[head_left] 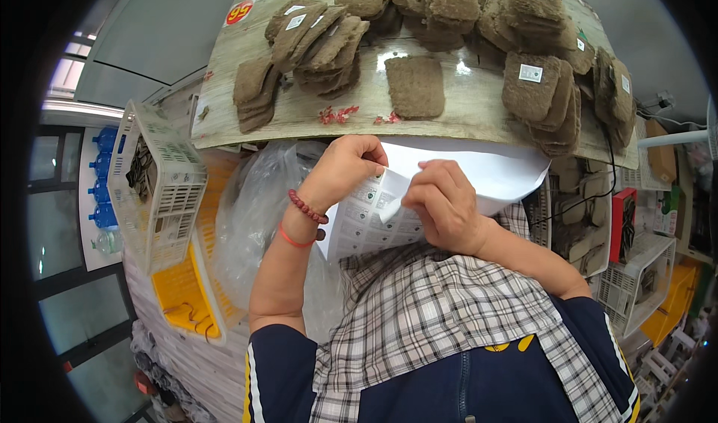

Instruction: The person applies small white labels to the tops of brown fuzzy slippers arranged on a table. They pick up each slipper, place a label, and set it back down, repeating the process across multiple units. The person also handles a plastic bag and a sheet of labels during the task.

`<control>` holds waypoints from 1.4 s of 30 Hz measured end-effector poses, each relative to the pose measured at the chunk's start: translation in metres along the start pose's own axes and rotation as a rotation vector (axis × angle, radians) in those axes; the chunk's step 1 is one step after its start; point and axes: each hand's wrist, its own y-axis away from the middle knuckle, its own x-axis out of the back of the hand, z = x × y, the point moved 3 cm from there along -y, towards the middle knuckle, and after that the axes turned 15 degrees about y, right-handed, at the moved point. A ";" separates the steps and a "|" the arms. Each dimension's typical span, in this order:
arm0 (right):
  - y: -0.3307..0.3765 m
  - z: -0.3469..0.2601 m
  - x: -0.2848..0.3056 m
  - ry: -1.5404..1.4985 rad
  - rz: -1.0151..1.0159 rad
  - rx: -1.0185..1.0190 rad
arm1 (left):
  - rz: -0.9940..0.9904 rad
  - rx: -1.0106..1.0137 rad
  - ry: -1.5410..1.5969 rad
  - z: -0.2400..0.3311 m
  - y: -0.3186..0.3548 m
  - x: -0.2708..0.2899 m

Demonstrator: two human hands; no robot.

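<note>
A large white sheet of printed labels (366, 225) rests over my lap at the table's front edge, its far part curving up to the right. My left hand (348, 170), with a red bead bracelet and an orange band on the wrist, pinches the sheet near its upper left. Close by, my right hand (446, 207) has its fingers curled round a small white label (390, 210), which looks partly lifted from the sheet. Just beyond both hands, a single brown fibrous pad (416, 86) lies flat on the table, with no label visible on it.
Stacks of brown pads (318, 45), many with white labels on top, stand along the table (359, 120). More labelled stacks (535, 86) stand at the right. A clear plastic bag (262, 213), white crate (161, 191) and yellow crate (183, 292) are on my left. A dark cable (612, 165) hangs right.
</note>
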 end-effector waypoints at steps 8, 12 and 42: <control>-0.017 0.155 -0.015 -0.364 -0.129 -0.932 | 0.012 -0.279 -0.326 -0.001 -0.040 -0.028; -0.033 0.193 -0.052 -0.372 -0.209 -0.963 | 0.006 -0.460 -0.394 -0.011 -0.066 -0.033; -0.040 0.188 -0.091 0.153 -0.301 -0.763 | 0.036 -0.380 -0.302 -0.003 -0.080 -0.033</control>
